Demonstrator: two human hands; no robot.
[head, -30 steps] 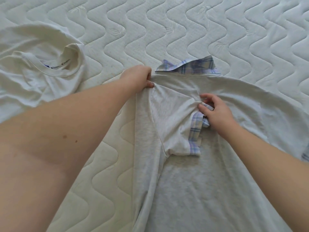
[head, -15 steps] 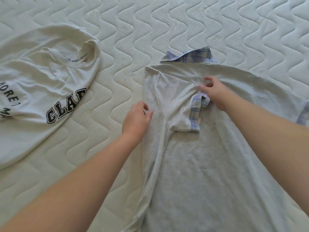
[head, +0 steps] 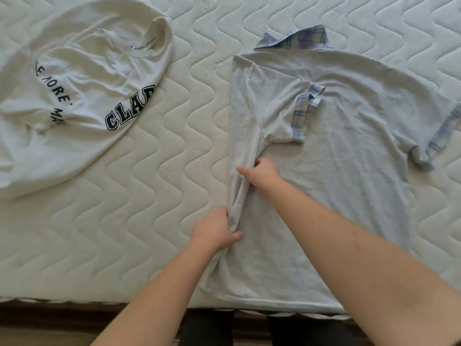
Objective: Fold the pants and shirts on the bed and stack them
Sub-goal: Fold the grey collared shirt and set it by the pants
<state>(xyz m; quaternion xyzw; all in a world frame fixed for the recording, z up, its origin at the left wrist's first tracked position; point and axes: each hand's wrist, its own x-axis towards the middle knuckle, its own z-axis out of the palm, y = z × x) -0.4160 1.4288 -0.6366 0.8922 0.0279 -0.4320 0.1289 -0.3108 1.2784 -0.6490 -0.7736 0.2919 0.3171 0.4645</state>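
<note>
A light grey shirt (head: pixel 349 171) with a plaid collar and plaid sleeve cuffs lies flat on the mattress, its left sleeve folded inward over the body. My left hand (head: pixel 215 231) pinches the shirt's folded left side edge low down. My right hand (head: pixel 262 172) grips the same bunched edge a little higher, just below the folded sleeve. The right sleeve lies spread out at the far right. A white t-shirt (head: pixel 82 96) with dark lettering lies crumpled at the upper left, apart from both hands.
The quilted white mattress (head: pixel 154 196) fills the view. Its near edge (head: pixel 99 299) runs along the bottom, with a dark wooden floor and my dark-clad legs below it.
Both hands came down from the collar and folded sleeve to the shirt's left side edge and took hold of it. The view pulled back, showing the mattress edge.
</note>
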